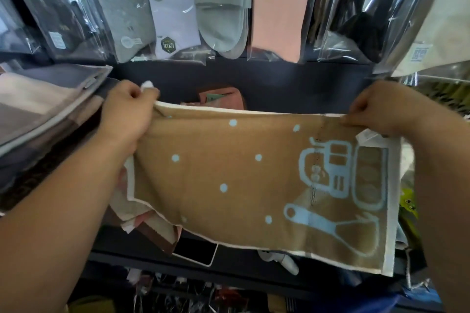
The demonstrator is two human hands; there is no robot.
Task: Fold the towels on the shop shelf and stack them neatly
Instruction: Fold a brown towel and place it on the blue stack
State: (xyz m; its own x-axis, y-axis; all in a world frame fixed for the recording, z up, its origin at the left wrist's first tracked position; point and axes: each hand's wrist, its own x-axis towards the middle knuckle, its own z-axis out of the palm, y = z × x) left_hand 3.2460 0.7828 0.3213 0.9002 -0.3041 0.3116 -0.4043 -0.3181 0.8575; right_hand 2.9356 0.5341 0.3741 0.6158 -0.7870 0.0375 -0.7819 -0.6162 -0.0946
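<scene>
A dark shop shelf runs across the back, and packs of socks in shiny bags hang above it at 12 o'clock. A pile of folded cloth in clear bags sits at 9 o'clock. In the middle hangs a tan towel with pale blue dots and blue kitchen pictures on it. It is held up in the air and spread wide. The left hand pinches the towel's top edge at 10 o'clock. The right hand pinches the top edge at 2 o'clock. A pink towel lies on the shelf behind, at 12 o'clock. More towels, pink and brown, lie crumpled under the tan one at 7 o'clock.
</scene>
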